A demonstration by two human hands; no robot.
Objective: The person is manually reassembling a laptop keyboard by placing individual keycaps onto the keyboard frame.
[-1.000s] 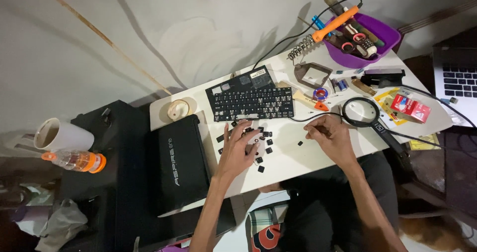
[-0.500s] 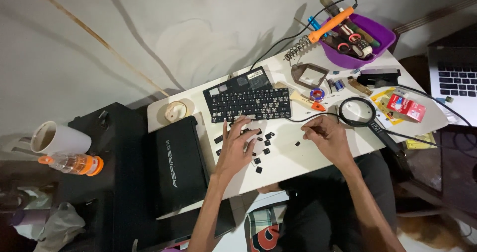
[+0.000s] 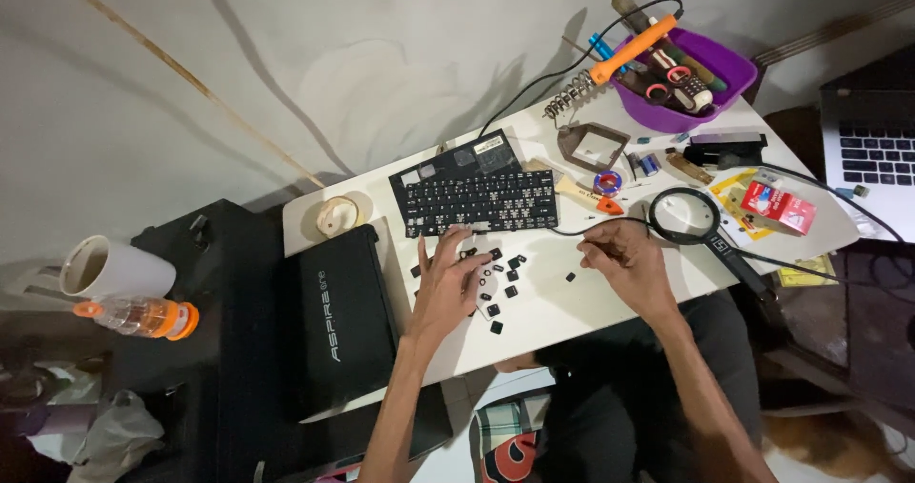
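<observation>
The loose black keycaps (image 3: pixel 498 283) lie scattered on the white table (image 3: pixel 610 307) just below the detached laptop keyboard (image 3: pixel 481 199), most of them between the two hands, with one stray cap (image 3: pixel 570 276) lying near the right hand. They look like thin, light plastic squares, stiff but likely brittle at the small clips underneath, so I judge them best pinched by their edges with fingertips rather than pressed or slid; they would flick away easily. The keyboard itself is a flat, thin panel that would probably flex, so it is better lifted by its long sides. The left hand (image 3: pixel 448 283) rests flat with fingers spread, fingertips touching the lower edge of the keyboard and the nearest caps, grasping nothing. The right hand (image 3: pixel 624 259) is curled with fingertips drawn together as if pinching something small; what it holds is too small to tell. Just right of it lies a black magnifying glass (image 3: pixel 686 218), and left of the table a closed black laptop (image 3: pixel 334 316). Farther back stand a purple bowl (image 3: pixel 710 88) of tools and an orange-handled soldering iron (image 3: pixel 629 52); a white mug (image 3: pixel 110 269) stands well apart at the left.
</observation>
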